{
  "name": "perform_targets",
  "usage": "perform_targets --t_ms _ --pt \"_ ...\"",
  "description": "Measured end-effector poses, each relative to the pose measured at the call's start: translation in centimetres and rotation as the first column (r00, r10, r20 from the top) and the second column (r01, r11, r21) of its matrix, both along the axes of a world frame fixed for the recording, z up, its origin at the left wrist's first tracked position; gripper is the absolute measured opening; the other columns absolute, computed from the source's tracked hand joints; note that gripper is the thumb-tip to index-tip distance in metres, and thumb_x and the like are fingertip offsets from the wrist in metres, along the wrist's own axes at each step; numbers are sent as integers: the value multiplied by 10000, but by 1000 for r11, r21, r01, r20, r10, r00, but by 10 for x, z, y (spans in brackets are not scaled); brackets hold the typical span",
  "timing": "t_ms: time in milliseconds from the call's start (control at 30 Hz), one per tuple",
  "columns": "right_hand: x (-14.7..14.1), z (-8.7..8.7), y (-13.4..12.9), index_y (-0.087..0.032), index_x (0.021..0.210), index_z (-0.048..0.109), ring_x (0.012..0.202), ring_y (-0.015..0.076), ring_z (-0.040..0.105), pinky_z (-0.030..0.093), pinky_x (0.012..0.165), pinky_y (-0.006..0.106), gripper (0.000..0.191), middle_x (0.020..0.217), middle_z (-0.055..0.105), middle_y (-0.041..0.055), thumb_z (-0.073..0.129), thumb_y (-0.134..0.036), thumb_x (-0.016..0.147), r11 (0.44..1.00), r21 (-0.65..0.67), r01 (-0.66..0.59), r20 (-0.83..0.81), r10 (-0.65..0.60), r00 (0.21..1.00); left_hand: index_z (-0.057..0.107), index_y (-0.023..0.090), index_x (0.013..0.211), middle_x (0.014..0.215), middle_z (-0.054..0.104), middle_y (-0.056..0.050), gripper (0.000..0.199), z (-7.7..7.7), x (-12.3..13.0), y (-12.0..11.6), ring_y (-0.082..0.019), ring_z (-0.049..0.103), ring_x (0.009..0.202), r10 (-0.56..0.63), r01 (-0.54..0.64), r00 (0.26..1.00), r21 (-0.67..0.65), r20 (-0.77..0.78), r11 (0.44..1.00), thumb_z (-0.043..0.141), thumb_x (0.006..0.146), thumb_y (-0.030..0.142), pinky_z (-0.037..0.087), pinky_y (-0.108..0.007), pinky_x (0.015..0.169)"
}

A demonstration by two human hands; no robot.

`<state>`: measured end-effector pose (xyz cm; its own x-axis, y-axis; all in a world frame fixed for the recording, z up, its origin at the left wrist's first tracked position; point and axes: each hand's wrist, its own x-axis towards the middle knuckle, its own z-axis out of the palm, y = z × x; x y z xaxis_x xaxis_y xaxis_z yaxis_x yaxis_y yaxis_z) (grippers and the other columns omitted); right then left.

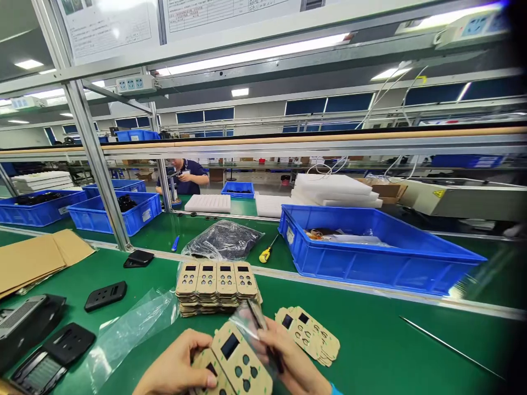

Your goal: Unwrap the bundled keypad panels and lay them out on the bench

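My left hand (pixel 175 365) is closed on a couple of tan, round-cornered panel stickers (pixel 242 345), each with a dark window and round holes; its thumb presses on the lower one. Close beside them, my right hand (pixel 294 356) pinches a thin dark piece (pixel 257 314) with clear film around it, seen nearly edge-on; its exact kind is unclear. Just beyond my hands sit several stacks of the same panel stickers (pixel 216 282) in a row. A loose, fanned pile of panel stickers (pixel 308 334) lies to the right of my right hand.
Behind the stacks are a plastic bag (pixel 222 240), a yellow screwdriver (pixel 265 254) and a large blue bin (pixel 382 263). Black housings (pixel 68 343) and clear film (pixel 132 329) lie left. A thin metal rod (pixel 448 345) lies right. A co-worker (pixel 191 175) sits across the bench.
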<state>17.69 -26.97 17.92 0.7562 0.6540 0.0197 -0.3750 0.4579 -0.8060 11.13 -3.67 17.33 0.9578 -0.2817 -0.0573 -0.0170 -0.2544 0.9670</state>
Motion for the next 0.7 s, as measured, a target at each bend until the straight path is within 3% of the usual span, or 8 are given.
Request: perform_targets --t_ms 67,233,300,367,467,533,600,700 --pt "8 -9 -8 -157 907 668 595 118 533 447 538 233 242 696 624 6 662 -296 709 996 7 84 -77 -83 994 664 155 1031 1030 644 -64 624 -11 -4 7 -267 543 991 93 -94 995 -25 -39 995 792 545 524 410 -368 894" --pt "19 -14 -31 -147 990 643 841 235 625 519 706 378 299 976 671 88 531 -262 737 975 -173 141 8 -142 990 612 143 1095 1120 626 -118 722 -29 -12 17 -314 543 1078 175 -203 975 -226 -139 953 832 505 495 409 -428 941" --pt "21 -11 -37 -150 1028 626 931 261 613 512 784 422 323 1069 643 105 477 -288 778 933 -263 245 133 -217 967 616 144 1077 1105 635 -116 705 -34 -13 17 -304 565 1053 214 -250 966 -293 -148 923 842 499 479 427 -415 921" --pt "19 -8 -39 -160 1076 612 943 256 597 486 842 434 351 1101 620 113 417 -303 822 830 -361 425 384 -283 879 618 144 1048 1092 644 -115 679 -37 -12 12 -290 586 1017 258 -293 955 -323 -147 900 852 492 456 434 -407 908" --pt "8 -7 -30 -204 1272 518 1026 241 547 420 945 419 428 1173 574 109 366 -311 885 681 -402 613 763 -121 635 611 130 1027 1027 672 -116 660 -41 -7 -4 -264 622 912 239 -287 956 -362 -172 887 862 490 421 454 -393 847" --pt "-3 -10 -18 -249 1366 423 1122 234 497 387 998 394 470 1232 538 98 384 -328 905 687 -437 581 841 84 534 608 121 1033 956 690 -103 659 -40 -3 -18 -243 631 840 174 -232 969 -418 -173 878 862 497 408 462 -361 779" --pt "-13 -16 -6 -254 1376 412 1138 230 488 395 998 371 477 1234 535 100 397 -362 912 713 -495 497 834 231 500 626 106 1012 867 692 -76 610 -38 0 -29 -210 622 773 121 -168 984 -444 -133 880 849 529 405 446 -310 715" --pt "-20 -26 6 -228 1364 430 1112 225 510 398 991 351 489 1193 554 112 367 -436 926 750 -517 412 800 252 545 658 90 980 790 673 -50 532 -35 3 -39 -167 589 715 104 -121 993 -431 -62 894 824 585 405 408 -265 666"
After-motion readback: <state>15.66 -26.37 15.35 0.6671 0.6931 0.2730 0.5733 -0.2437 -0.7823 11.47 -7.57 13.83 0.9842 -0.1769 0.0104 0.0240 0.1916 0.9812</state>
